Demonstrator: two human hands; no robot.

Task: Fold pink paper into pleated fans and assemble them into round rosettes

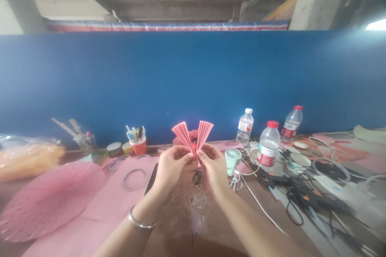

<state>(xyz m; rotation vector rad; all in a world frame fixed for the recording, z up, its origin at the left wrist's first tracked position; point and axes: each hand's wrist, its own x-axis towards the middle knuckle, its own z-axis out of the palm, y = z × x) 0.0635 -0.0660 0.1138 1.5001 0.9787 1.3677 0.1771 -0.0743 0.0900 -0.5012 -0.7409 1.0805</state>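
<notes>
A pink pleated paper fan (205, 131) is held up above the table, its folds spread into two upright wings that meet low in the middle. My left hand (172, 165) pinches the base of the left wing between thumb and fingers. On the other side, my right hand (214, 165) pinches the base of the right wing. Behind the wings a darker pink scalloped piece shows in part, with a small dark round spot near its middle. A silver bangle (141, 221) circles my left wrist. Under my hands lies a small dark coil of cord (197, 177).
Pink paper sheets (101, 192) and a large round pleated pink paper (50, 198) lie at left, near an orange-and-white pen cup (138, 144). To the right stand a mint mini fan (233, 160), plastic bottles (268, 146) and tangled cables (297, 204). A blue partition (193, 76) rises behind.
</notes>
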